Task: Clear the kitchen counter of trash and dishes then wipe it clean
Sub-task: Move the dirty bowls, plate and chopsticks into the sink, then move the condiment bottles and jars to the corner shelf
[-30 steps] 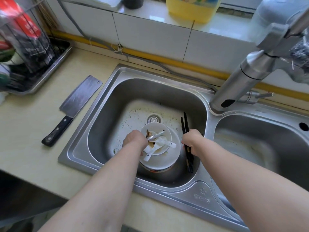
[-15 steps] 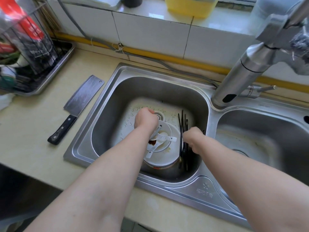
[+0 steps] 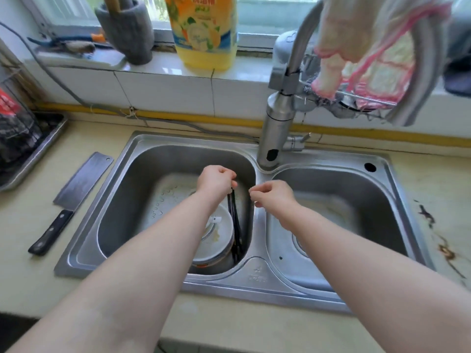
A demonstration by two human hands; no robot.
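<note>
A stack of white dishes (image 3: 220,242) sits in the left basin of the steel sink (image 3: 132,154), with a white spoon handle (image 3: 215,220) showing on top. Black chopsticks (image 3: 235,225) stand upright between the dishes and the basin's right wall. My left hand (image 3: 216,180) hovers over the basin with curled fingers and pinches the chopsticks' top ends. My right hand (image 3: 274,196) hangs over the divider between the basins, fingers loosely curled, holding nothing. My left forearm hides most of the dishes.
A cleaver (image 3: 74,194) lies on the counter left of the sink, beside a dish rack tray (image 3: 33,154). The faucet (image 3: 276,128) rises behind the divider with cloths (image 3: 369,59) draped on it. A yellow detergent bottle (image 3: 204,29) stands on the sill. Brown stains (image 3: 443,248) mark the right counter.
My right hand let go of the chopsticks and rose to the divider. My left hand left the dishes and took the chopsticks' tops. The camera tilted up.
</note>
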